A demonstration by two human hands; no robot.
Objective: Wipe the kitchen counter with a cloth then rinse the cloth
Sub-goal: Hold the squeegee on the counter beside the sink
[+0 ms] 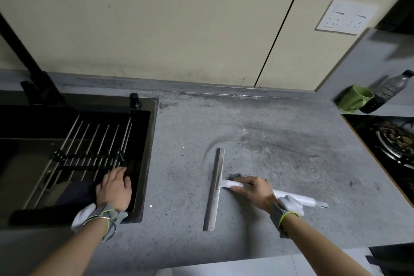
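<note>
Home kitchen. Shown by a grey stone-look counter (190, 141) with a black inset sink (147, 141) under the left hand (114, 188), crossed by a roll-up drying rack (94, 141), with a black faucet (29, 60) beyond. Gas hob (389, 141) set into the counter far right of the right hand (255, 189). Green mug (355, 98) and bottle (389, 91) behind the hob. Wall socket (347, 17) above, on a cream backsplash.
</note>
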